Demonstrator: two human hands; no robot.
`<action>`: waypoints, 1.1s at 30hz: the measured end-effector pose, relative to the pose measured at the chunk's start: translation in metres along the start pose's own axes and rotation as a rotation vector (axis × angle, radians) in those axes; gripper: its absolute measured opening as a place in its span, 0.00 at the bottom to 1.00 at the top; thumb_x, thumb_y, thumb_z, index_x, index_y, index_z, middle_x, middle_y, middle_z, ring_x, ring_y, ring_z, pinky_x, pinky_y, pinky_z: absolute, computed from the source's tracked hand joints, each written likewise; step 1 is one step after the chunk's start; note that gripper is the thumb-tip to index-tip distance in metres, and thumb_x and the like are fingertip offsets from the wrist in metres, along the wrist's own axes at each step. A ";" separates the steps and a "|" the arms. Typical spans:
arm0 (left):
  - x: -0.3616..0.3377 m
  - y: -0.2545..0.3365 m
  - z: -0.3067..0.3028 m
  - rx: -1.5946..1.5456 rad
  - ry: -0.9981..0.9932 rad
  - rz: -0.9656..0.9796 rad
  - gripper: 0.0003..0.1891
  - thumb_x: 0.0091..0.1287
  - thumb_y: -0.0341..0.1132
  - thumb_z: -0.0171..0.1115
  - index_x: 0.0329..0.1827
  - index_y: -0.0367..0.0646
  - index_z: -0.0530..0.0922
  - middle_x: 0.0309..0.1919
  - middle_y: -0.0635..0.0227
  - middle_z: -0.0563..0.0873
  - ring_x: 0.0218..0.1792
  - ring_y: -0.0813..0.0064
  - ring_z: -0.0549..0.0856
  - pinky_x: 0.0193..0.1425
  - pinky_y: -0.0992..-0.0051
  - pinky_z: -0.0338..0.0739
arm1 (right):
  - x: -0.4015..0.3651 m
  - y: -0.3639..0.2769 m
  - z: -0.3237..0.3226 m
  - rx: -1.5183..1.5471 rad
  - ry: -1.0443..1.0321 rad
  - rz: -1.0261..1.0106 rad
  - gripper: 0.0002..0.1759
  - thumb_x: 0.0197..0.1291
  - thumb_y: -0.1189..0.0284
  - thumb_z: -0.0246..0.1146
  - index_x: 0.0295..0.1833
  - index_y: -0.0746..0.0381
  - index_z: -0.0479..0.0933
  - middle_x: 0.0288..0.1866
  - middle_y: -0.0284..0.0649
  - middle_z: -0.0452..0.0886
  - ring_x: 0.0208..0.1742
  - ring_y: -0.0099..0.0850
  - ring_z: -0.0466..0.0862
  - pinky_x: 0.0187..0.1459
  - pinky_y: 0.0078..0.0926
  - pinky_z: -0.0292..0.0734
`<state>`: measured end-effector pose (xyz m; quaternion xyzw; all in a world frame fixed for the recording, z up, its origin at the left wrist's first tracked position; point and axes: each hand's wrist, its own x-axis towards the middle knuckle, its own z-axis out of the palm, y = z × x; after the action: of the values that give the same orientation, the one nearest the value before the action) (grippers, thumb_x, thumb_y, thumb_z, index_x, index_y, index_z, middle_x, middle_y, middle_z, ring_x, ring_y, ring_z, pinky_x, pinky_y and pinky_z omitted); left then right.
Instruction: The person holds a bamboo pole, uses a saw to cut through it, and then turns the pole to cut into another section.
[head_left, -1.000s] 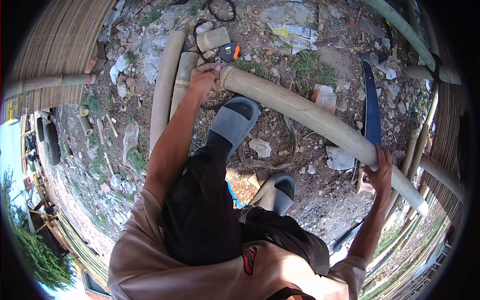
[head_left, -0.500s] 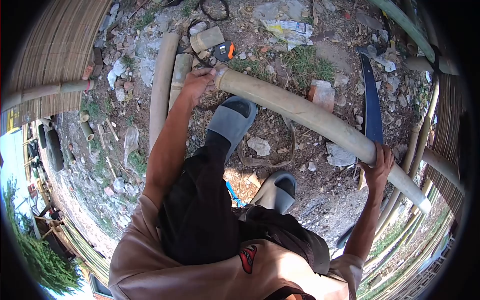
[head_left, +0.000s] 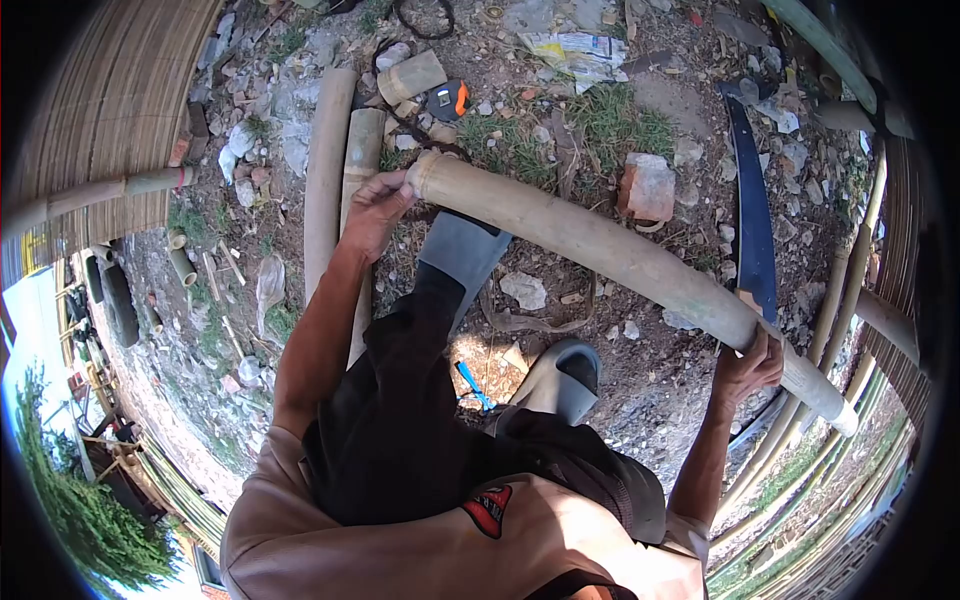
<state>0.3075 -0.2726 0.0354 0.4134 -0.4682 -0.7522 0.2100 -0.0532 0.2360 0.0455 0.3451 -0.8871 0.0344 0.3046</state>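
Observation:
A thick bamboo pole (head_left: 600, 240) slants across in front of me, raised above the ground. My left hand (head_left: 375, 215) is closed on its left end, the fingertips at the rim. Near the far right end, my right hand (head_left: 748, 365) is wrapped round it from below. Under the pole's left part, one grey sandal (head_left: 462, 248) is partly covered; the other sandal (head_left: 572, 380) rests lower. A long dark blue blade (head_left: 752, 205), which looks like a saw's, lies on the ground past my right hand, its lower end close to the pole.
Two bamboo lengths (head_left: 325, 180) lie at the left. Beyond the pole are a short bamboo piece (head_left: 412, 78), a tape measure (head_left: 447, 101), a broken brick (head_left: 647, 188) and a crumpled bag (head_left: 578, 58). Slatted bamboo panels (head_left: 110, 100) stand at the side. Stones litter the ground.
The pole's left end has come towards me and slightly left, my left hand with it. My right hand has shifted slightly lower, still on the pole.

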 end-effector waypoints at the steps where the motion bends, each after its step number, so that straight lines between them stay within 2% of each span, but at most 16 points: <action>1: -0.003 0.001 -0.001 -0.027 -0.004 -0.006 0.10 0.75 0.26 0.67 0.56 0.41 0.85 0.55 0.65 0.89 0.57 0.72 0.87 0.69 0.67 0.81 | -0.002 0.001 -0.001 0.001 -0.002 0.002 0.42 0.42 0.71 0.86 0.66 0.50 0.75 0.57 0.35 0.77 0.62 0.40 0.77 0.61 0.45 0.63; 5: -0.010 0.008 -0.008 -0.061 -0.089 -0.007 0.10 0.76 0.27 0.65 0.58 0.44 0.82 0.56 0.67 0.88 0.61 0.72 0.84 0.73 0.63 0.76 | 0.003 -0.001 -0.008 0.124 0.001 0.002 0.44 0.43 0.71 0.85 0.68 0.55 0.74 0.63 0.41 0.77 0.67 0.45 0.76 0.67 0.50 0.60; 7: -0.015 0.018 -0.004 -0.065 -0.082 -0.009 0.10 0.75 0.25 0.66 0.57 0.44 0.83 0.55 0.67 0.88 0.60 0.73 0.85 0.71 0.65 0.78 | 0.018 -0.004 -0.020 0.222 -0.008 -0.005 0.45 0.43 0.70 0.85 0.70 0.56 0.73 0.67 0.43 0.77 0.70 0.47 0.75 0.71 0.53 0.57; 9: -0.017 0.031 0.000 -0.067 -0.077 -0.009 0.10 0.74 0.24 0.66 0.56 0.43 0.83 0.54 0.67 0.89 0.59 0.73 0.85 0.68 0.67 0.80 | 0.033 -0.003 -0.039 0.229 -0.269 -0.008 0.45 0.46 0.64 0.82 0.72 0.58 0.72 0.71 0.43 0.77 0.72 0.47 0.75 0.73 0.54 0.56; 10: -0.016 0.035 0.002 -0.051 -0.117 0.015 0.10 0.74 0.23 0.66 0.55 0.43 0.83 0.54 0.67 0.89 0.59 0.74 0.85 0.67 0.68 0.80 | 0.040 0.000 -0.044 0.184 -0.327 -0.049 0.46 0.49 0.57 0.79 0.73 0.59 0.71 0.71 0.42 0.77 0.72 0.46 0.75 0.73 0.55 0.57; 14: -0.012 0.049 0.013 0.106 -0.226 0.144 0.11 0.73 0.21 0.67 0.55 0.43 0.83 0.53 0.67 0.88 0.57 0.75 0.85 0.61 0.71 0.81 | 0.061 0.014 -0.064 0.252 -0.449 -0.055 0.45 0.46 0.54 0.79 0.71 0.55 0.74 0.65 0.39 0.78 0.67 0.45 0.76 0.71 0.56 0.59; 17: -0.010 0.056 0.031 0.282 -0.116 0.135 0.13 0.71 0.19 0.68 0.55 0.41 0.82 0.54 0.66 0.88 0.56 0.75 0.86 0.62 0.71 0.82 | 0.053 0.031 -0.061 0.188 -0.388 -0.077 0.45 0.46 0.52 0.80 0.70 0.54 0.75 0.62 0.39 0.78 0.64 0.45 0.77 0.69 0.56 0.60; 19: -0.011 0.068 0.055 0.279 -0.121 0.158 0.14 0.69 0.18 0.69 0.56 0.40 0.82 0.54 0.65 0.88 0.56 0.74 0.86 0.63 0.70 0.82 | 0.047 0.028 -0.058 0.160 -0.313 -0.113 0.44 0.43 0.56 0.83 0.66 0.55 0.74 0.58 0.41 0.77 0.60 0.46 0.77 0.64 0.55 0.66; 21: -0.011 0.067 0.069 0.274 -0.121 0.178 0.15 0.68 0.18 0.70 0.56 0.38 0.82 0.55 0.65 0.88 0.57 0.74 0.87 0.64 0.70 0.83 | 0.025 0.024 -0.043 0.119 -0.028 -0.096 0.43 0.43 0.62 0.86 0.63 0.57 0.72 0.55 0.43 0.76 0.56 0.47 0.78 0.59 0.52 0.70; 22: -0.011 0.064 0.072 0.250 -0.121 0.162 0.16 0.67 0.17 0.71 0.57 0.37 0.81 0.55 0.64 0.88 0.57 0.74 0.87 0.66 0.70 0.83 | 0.019 0.023 -0.040 0.037 -0.019 -0.096 0.42 0.43 0.67 0.87 0.61 0.59 0.71 0.54 0.44 0.74 0.55 0.47 0.77 0.56 0.50 0.73; 25: -0.010 0.053 0.077 0.211 -0.121 0.136 0.18 0.66 0.15 0.71 0.57 0.36 0.80 0.55 0.63 0.88 0.57 0.73 0.87 0.67 0.70 0.83 | 0.001 0.021 -0.034 0.008 0.031 -0.043 0.46 0.41 0.59 0.88 0.64 0.60 0.72 0.56 0.47 0.73 0.60 0.50 0.74 0.61 0.55 0.70; 26: -0.009 0.047 0.076 0.190 -0.125 0.126 0.18 0.65 0.15 0.71 0.57 0.36 0.80 0.54 0.63 0.88 0.57 0.74 0.87 0.66 0.70 0.83 | -0.003 0.022 -0.035 -0.031 -0.036 0.017 0.50 0.43 0.56 0.87 0.69 0.61 0.70 0.58 0.47 0.71 0.60 0.50 0.73 0.61 0.57 0.68; 27: -0.007 0.040 0.074 0.187 -0.126 0.126 0.18 0.65 0.15 0.71 0.57 0.36 0.80 0.54 0.63 0.88 0.57 0.74 0.87 0.66 0.70 0.83 | -0.002 0.023 -0.039 -0.034 -0.034 0.016 0.50 0.43 0.56 0.87 0.69 0.61 0.70 0.58 0.47 0.71 0.60 0.50 0.73 0.61 0.57 0.68; 29: -0.003 0.025 0.070 0.186 -0.154 0.197 0.18 0.65 0.13 0.70 0.55 0.35 0.79 0.52 0.63 0.88 0.56 0.73 0.87 0.66 0.71 0.83 | 0.004 0.026 -0.048 -0.110 -0.295 -0.008 0.54 0.45 0.52 0.85 0.73 0.62 0.66 0.57 0.47 0.71 0.61 0.51 0.72 0.62 0.58 0.66; 31: -0.003 0.022 0.074 0.173 -0.154 0.202 0.17 0.65 0.13 0.69 0.54 0.35 0.79 0.52 0.64 0.88 0.57 0.73 0.87 0.66 0.71 0.83 | 0.018 0.026 -0.057 -0.067 -0.366 0.013 0.52 0.48 0.50 0.82 0.74 0.62 0.66 0.60 0.49 0.73 0.63 0.52 0.74 0.63 0.55 0.65; 33: -0.005 0.018 0.075 0.165 -0.152 0.203 0.17 0.65 0.12 0.69 0.53 0.35 0.78 0.52 0.64 0.87 0.57 0.73 0.87 0.66 0.71 0.83 | 0.027 0.030 -0.057 0.262 -0.319 -0.075 0.52 0.45 0.54 0.84 0.73 0.61 0.68 0.63 0.49 0.76 0.65 0.52 0.76 0.65 0.55 0.65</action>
<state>0.2474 -0.2384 0.0700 0.3214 -0.5825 -0.7152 0.2143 -0.0576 0.2584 0.1117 0.4154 -0.8986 0.0832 0.1140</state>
